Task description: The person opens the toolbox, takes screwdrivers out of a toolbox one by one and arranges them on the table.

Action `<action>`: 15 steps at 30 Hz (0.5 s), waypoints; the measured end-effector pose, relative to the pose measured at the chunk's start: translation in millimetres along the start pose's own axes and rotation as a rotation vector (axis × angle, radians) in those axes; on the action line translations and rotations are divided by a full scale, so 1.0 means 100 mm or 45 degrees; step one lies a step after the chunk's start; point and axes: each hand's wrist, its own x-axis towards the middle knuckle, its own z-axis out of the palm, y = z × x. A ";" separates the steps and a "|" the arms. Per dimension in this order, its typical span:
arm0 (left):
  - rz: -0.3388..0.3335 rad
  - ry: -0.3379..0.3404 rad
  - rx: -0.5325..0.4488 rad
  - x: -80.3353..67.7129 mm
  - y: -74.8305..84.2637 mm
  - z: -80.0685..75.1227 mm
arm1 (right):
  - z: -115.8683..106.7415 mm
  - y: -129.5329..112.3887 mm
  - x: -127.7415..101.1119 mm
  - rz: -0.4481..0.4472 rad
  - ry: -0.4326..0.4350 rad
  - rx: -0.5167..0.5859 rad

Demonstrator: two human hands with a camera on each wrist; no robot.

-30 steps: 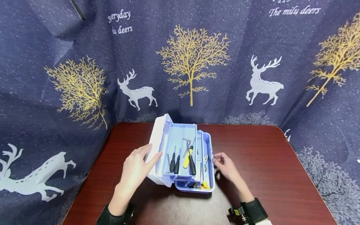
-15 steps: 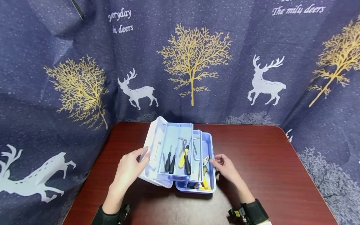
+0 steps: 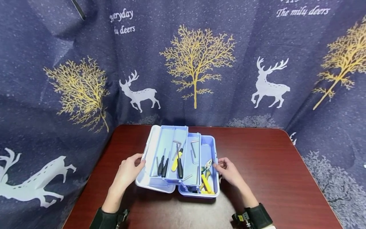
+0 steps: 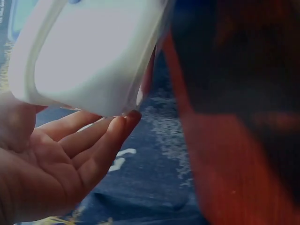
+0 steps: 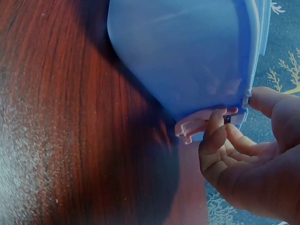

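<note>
Centrally placed on the table [image 3: 257,165]: toolbox [image 3: 210,190], pale blue, fully fanned open near the front edge, base to the right, two trays stepped up and leftward, white lid [image 3: 148,149] swung furthest left and lying nearly flat. Left hand [image 3: 128,170] at the lid's outer edge, fingers fairly straight and spread under and against the white shell in the left wrist view [image 4: 89,51], palm up, supporting rather than clamping; likely placed so to bear the lid's weight and keep the trays from dropping. Right hand [image 3: 230,171] on the opposite side, at the base's right wall, fingertips curled in and pinching the small latch tab [image 5: 197,124] on the base's rim, thumb pressed to the edge above; seemingly a steadying hold, pinning the base against the pull from the lid side. Upper tray [image 3: 168,140] carrying two small black-handled screwdrivers [image 3: 163,165], side by side, plus a yellow one [image 3: 176,157] and a larger black one [image 3: 180,167] crossing slightly, with thin metal keys beside. Middle tray [image 3: 194,159] with a few more grey hex keys. Base showing yellow-handled pliers [image 3: 206,178], tips pointing away, handles toward the near wall. Behind and around all of it, a dark blue curtain [image 3: 85,63] printed with white deer and gold trees, draped right down to the table's far and side edges. Dark cuffs at both wrists.
</note>
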 end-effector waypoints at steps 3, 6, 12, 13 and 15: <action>0.001 -0.013 0.038 0.03 -0.10 0.05 | -0.01 -0.01 0.00 0.009 -0.013 0.009; 0.010 -0.037 0.065 0.06 -0.19 0.11 | -0.01 -0.03 0.00 0.014 -0.015 0.027; 0.043 -0.064 0.085 0.10 -0.30 0.20 | -0.01 -0.03 -0.01 -0.009 -0.014 0.037; 0.049 -0.066 0.087 0.10 -0.31 0.22 | -0.02 -0.02 -0.01 -0.016 -0.015 0.032; 0.059 -0.074 0.089 0.10 -0.34 0.25 | -0.02 -0.01 -0.03 -0.020 -0.013 0.026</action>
